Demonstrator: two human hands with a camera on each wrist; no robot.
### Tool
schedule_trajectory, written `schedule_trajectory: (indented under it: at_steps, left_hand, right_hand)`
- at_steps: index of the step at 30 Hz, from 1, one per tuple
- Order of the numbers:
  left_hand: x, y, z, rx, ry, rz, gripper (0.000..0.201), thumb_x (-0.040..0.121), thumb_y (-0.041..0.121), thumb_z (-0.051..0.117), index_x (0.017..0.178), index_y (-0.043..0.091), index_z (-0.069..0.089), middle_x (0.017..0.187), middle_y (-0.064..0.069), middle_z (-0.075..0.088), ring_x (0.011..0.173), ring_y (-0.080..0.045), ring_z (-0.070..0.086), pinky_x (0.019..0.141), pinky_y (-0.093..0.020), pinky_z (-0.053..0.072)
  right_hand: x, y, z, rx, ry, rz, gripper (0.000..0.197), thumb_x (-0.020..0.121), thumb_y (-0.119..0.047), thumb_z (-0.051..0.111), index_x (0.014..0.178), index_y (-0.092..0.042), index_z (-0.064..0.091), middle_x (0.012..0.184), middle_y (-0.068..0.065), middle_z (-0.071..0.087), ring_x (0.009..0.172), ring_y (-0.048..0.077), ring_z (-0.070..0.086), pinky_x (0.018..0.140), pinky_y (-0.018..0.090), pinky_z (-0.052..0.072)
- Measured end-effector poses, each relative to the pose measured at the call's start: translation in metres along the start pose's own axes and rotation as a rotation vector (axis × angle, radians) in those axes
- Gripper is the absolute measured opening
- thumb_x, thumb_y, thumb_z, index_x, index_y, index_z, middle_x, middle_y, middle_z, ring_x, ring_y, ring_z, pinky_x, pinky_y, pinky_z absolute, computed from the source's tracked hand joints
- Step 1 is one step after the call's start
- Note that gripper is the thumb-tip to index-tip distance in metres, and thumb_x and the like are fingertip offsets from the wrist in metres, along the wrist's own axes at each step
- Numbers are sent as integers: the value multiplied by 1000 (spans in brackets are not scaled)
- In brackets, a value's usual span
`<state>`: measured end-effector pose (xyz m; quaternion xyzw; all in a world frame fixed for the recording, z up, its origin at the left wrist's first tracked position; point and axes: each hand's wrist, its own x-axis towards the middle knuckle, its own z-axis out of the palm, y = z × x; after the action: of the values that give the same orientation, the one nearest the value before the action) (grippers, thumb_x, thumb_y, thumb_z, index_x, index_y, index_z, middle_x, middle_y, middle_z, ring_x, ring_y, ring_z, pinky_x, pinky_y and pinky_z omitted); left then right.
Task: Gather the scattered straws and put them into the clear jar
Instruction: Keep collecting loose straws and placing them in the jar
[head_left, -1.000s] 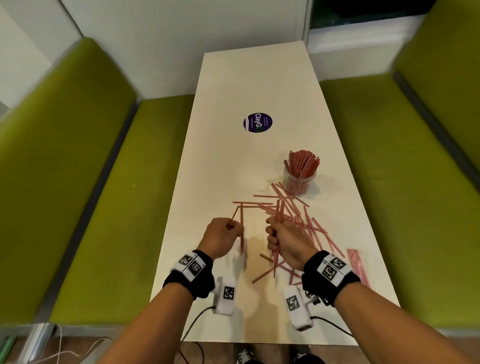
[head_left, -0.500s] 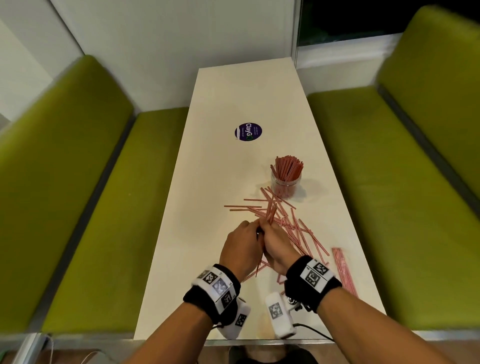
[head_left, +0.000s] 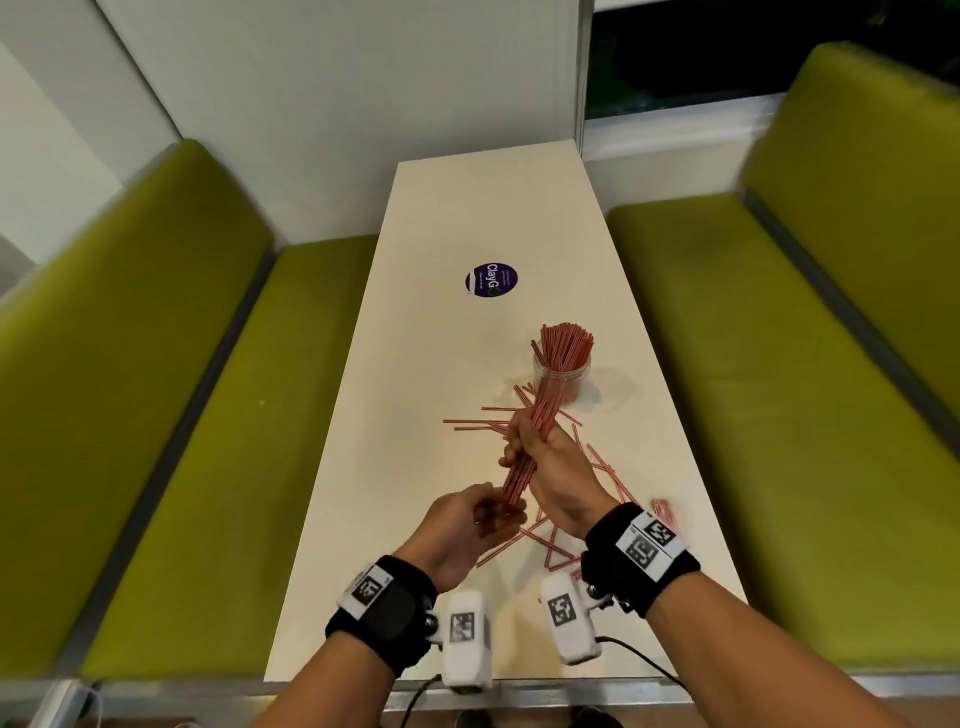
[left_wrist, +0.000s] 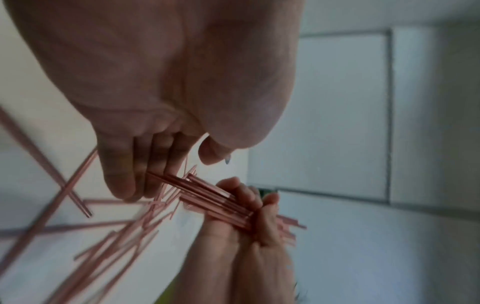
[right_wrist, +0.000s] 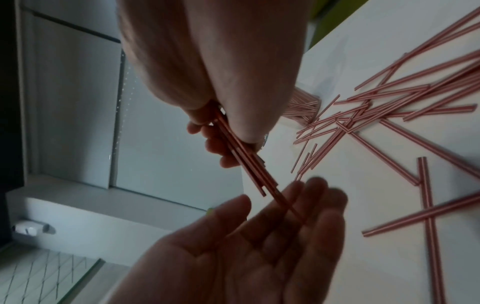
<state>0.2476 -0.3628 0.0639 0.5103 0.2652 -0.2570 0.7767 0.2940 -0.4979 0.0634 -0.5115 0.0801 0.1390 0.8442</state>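
Note:
My right hand (head_left: 540, 457) grips a tilted bundle of red-striped straws (head_left: 546, 405) above the table, its top end pointing toward the clear jar (head_left: 577, 385). The jar stands upright and holds many straws. My left hand (head_left: 467, 519) is flat with the fingers straight, and the bundle's lower ends touch its fingers. In the right wrist view the left hand's palm (right_wrist: 259, 246) lies under the bundle (right_wrist: 249, 164). Several loose straws (head_left: 470, 423) lie scattered on the white table (head_left: 441, 353) between me and the jar.
More loose straws (head_left: 550, 551) lie under my wrists near the front edge. A blurred pink pack (head_left: 662, 512) sits at the table's right edge. A purple round sticker (head_left: 491, 280) is farther back. Green benches (head_left: 182, 415) flank the narrow table on both sides.
Both hands held straws apart, then came together. Now the right hand has lifted the combined bundle off the table, and the left hand has let go and lies flat against its lower end.

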Motion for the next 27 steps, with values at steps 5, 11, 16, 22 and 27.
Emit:
schedule_trajectory:
  at_steps: [5,11,16,22,27]
  left_hand:
    - [1,11,4,-204,-17,-74,25,99,4,41,113,-11,57,102,-24,66,96,-34,69,88,-41,60]
    - [-3,12,9,-263,-29,-65,23,98,-1,40,97,-9,62,83,-18,68,77,-29,74,92,-46,56]
    - [-3,12,14,-277,-72,-46,27,100,2,38,96,-6,63,82,-17,69,78,-27,73,83,-43,62]
    - [-8,25,8,89,-69,114,29,101,12,42,98,-1,69,94,-15,66,87,-24,64,90,-39,52]
    - [-28,74,20,891,-5,680,41,107,25,40,148,25,44,152,8,47,138,-6,42,118,-35,32]
  right_hand:
    - [-11,4,6,-175,-109,-30,14,105,-15,49,105,-20,62,79,0,55,81,18,54,81,38,47]
    - [-17,2,14,-188,-40,-94,26,95,-41,60,108,-18,57,75,-1,51,72,14,51,74,31,48]
    - [-19,3,21,-268,12,-109,45,91,-57,57,88,-12,55,66,2,53,65,16,51,71,34,46]
    - [-17,0,18,-186,25,-10,49,99,-39,61,59,-21,37,52,-3,25,46,14,23,47,28,23]
    - [-22,-10,11,-295,-55,62,42,101,-32,57,66,-16,41,50,-6,34,44,13,28,48,29,26]
